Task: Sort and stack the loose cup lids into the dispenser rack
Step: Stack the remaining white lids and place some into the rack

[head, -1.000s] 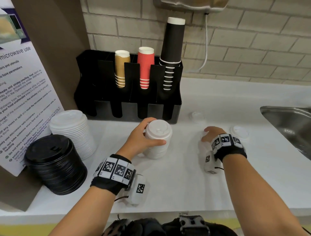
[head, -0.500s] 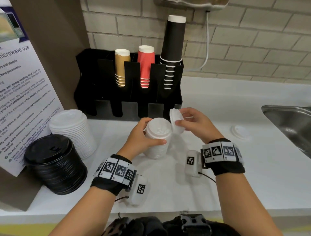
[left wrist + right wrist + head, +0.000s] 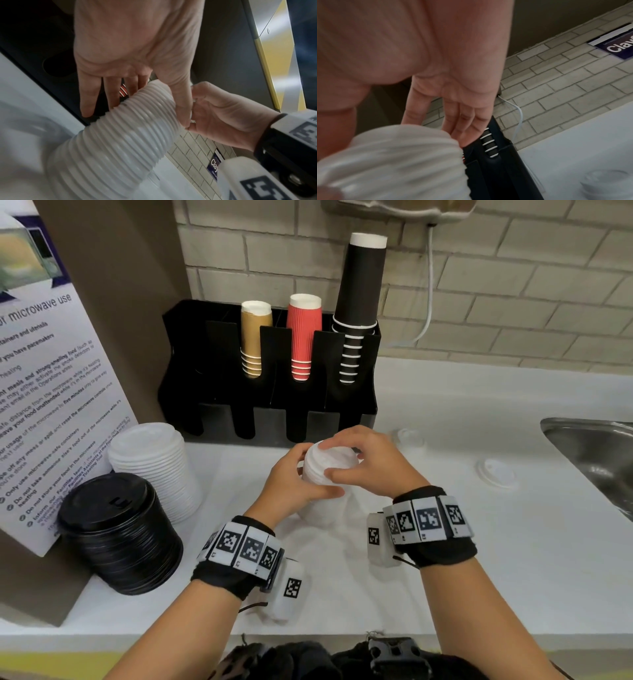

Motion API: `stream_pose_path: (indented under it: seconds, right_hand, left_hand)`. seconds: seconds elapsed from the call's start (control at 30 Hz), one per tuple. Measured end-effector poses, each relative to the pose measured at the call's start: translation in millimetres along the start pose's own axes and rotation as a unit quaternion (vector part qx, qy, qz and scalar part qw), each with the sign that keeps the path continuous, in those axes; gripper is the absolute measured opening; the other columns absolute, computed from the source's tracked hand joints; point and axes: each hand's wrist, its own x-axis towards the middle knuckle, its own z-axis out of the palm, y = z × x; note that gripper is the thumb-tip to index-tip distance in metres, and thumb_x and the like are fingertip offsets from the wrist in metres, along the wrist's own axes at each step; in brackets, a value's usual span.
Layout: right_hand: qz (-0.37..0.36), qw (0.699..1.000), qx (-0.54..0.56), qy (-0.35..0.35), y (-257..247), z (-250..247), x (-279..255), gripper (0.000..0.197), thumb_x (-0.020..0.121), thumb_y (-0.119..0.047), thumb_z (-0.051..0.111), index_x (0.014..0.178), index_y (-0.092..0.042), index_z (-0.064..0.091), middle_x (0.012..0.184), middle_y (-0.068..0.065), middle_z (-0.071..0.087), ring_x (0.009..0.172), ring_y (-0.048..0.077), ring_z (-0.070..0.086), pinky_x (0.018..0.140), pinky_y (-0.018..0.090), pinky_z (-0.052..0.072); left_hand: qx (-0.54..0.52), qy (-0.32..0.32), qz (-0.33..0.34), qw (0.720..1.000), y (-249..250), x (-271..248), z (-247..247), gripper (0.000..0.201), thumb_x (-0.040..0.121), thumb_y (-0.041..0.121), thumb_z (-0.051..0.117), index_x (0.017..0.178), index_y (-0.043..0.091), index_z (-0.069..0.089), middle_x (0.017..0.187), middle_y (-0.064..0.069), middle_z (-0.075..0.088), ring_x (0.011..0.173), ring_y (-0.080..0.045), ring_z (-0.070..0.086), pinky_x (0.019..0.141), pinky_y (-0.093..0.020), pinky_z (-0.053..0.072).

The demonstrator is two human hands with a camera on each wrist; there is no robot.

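Note:
A stack of small white lids (image 3: pixel 320 474) stands on the white counter in front of the black dispenser rack (image 3: pixel 267 402). My left hand (image 3: pixel 291 479) grips the stack's side, thumb at the front; the left wrist view shows the ribbed stack (image 3: pixel 120 135) against my palm. My right hand (image 3: pixel 359 463) holds a white lid on top of the stack, fingers over the top and thumb on the front side. In the right wrist view the stack (image 3: pixel 393 162) is blurred under my fingers (image 3: pixel 462 119). Two loose white lids (image 3: pixel 409 436) (image 3: pixel 495 472) lie on the counter to the right.
The rack holds tan, red and black cup stacks (image 3: pixel 356 313) in its back slots. A taller stack of large white lids (image 3: pixel 154 463) and a black lid stack (image 3: pixel 116 532) stand at the left by a leaning notice. A steel sink (image 3: pixel 596 460) lies at the right.
My right hand took a white lid from the counter at the right, carried it left and now holds it on top of the stack. My left hand kept its grip on the stack.

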Motion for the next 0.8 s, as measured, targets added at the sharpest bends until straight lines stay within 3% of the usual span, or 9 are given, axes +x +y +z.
stream_pose_path:
  seconds: [0.1,0.23,0.37,0.43,0.5,0.57,0.63,0.7,0.8]
  right_hand:
    - [-0.002,1.000,-0.023,-0.004,-4.0,-0.3,2.3,0.041,0.072,-0.023,0.078,0.113,-0.025,0.070,0.115,-0.004,0.057,0.109,0.014,0.052,0.095,0.031,0.045]
    - [-0.004,0.998,-0.053,-0.021,-5.9,-2.5,3.6,0.042,0.072,-0.026,0.078,0.114,-0.026,0.069,0.116,-0.005,0.056,0.110,0.014,0.050,0.090,0.027,0.043]
    - [-0.007,0.999,-0.044,-0.024,-4.6,-1.1,3.5,0.044,0.072,-0.026,0.079,0.114,-0.027,0.067,0.118,-0.004,0.055,0.112,0.015,0.050,0.095,0.029,0.043]
    - [-0.015,0.999,-0.002,-0.034,2.2,-3.6,2.3,0.049,0.071,-0.029,0.081,0.116,-0.031,0.063,0.117,-0.008,0.054,0.110,0.007,0.050,0.094,0.022,0.043]
    - [0.001,0.998,0.064,-0.015,15.9,-12.7,1.2,0.051,0.071,-0.033,0.082,0.116,-0.038,0.059,0.115,-0.017,0.052,0.107,-0.010,0.048,0.087,0.006,0.038]
    - [0.086,0.986,0.118,0.081,44.1,-29.0,0.4,0.049,0.074,-0.038,0.079,0.118,-0.038,0.057,0.121,-0.014,0.051,0.110,-0.010,0.047,0.089,0.009,0.038]
    - [0.240,0.953,0.073,0.169,82.5,-52.6,0.7,0.054,0.080,-0.039,0.074,0.128,-0.026,0.053,0.134,0.005,0.045,0.125,0.017,0.045,0.103,0.031,0.038]
    - [0.406,0.898,-0.040,0.167,114.3,-77.5,-2.9,0.068,0.084,-0.044,0.067,0.140,-0.014,0.042,0.144,0.019,0.034,0.134,0.035,0.033,0.112,0.042,0.029]
    - [0.543,0.819,-0.142,0.121,140.0,-98.6,-19.3,0.071,0.085,-0.044,0.064,0.140,-0.006,0.040,0.146,0.023,0.028,0.136,0.038,0.025,0.109,0.044,0.027]
  left_hand:
    - [-0.004,-0.002,0.000,1.000,0.0,0.6,0.1,0.069,0.060,0.019,0.091,0.116,0.034,0.054,0.113,0.013,0.061,0.103,-0.004,0.058,0.069,-0.008,0.049]
    - [-0.003,-0.004,-0.002,1.000,-0.2,0.8,-0.1,0.067,0.059,0.020,0.092,0.111,0.038,0.054,0.111,0.015,0.060,0.102,-0.003,0.057,0.068,-0.008,0.048]
    - [0.000,-0.011,0.008,1.000,1.7,0.2,0.2,0.079,0.059,0.023,0.092,0.126,0.034,0.051,0.117,0.015,0.058,0.106,-0.005,0.056,0.076,-0.014,0.049]
    - [-0.004,-0.013,0.018,1.000,2.7,0.5,-0.1,0.075,0.061,0.023,0.091,0.123,0.037,0.053,0.116,0.017,0.059,0.107,-0.003,0.056,0.077,-0.013,0.048]
    - [0.001,-0.017,0.020,1.000,4.1,1.3,-0.7,0.071,0.062,0.023,0.091,0.121,0.037,0.054,0.116,0.018,0.059,0.109,-0.002,0.054,0.082,-0.015,0.046]
    - [0.008,-0.024,0.020,0.999,4.4,2.2,-1.3,0.069,0.063,0.023,0.090,0.121,0.037,0.054,0.118,0.020,0.058,0.112,-0.001,0.052,0.084,-0.017,0.044]
    - [0.010,-0.027,0.017,0.999,4.3,2.4,-1.9,0.069,0.064,0.022,0.090,0.120,0.037,0.054,0.118,0.021,0.057,0.112,0.001,0.051,0.083,-0.014,0.042]
    - [0.010,-0.026,0.014,1.000,4.4,2.2,-1.9,0.068,0.063,0.022,0.090,0.118,0.039,0.054,0.116,0.023,0.058,0.108,0.005,0.052,0.079,-0.009,0.042]
    - [0.013,-0.027,0.012,0.999,4.2,2.7,-1.9,0.069,0.063,0.021,0.090,0.120,0.037,0.054,0.116,0.022,0.058,0.107,0.007,0.052,0.076,-0.007,0.042]
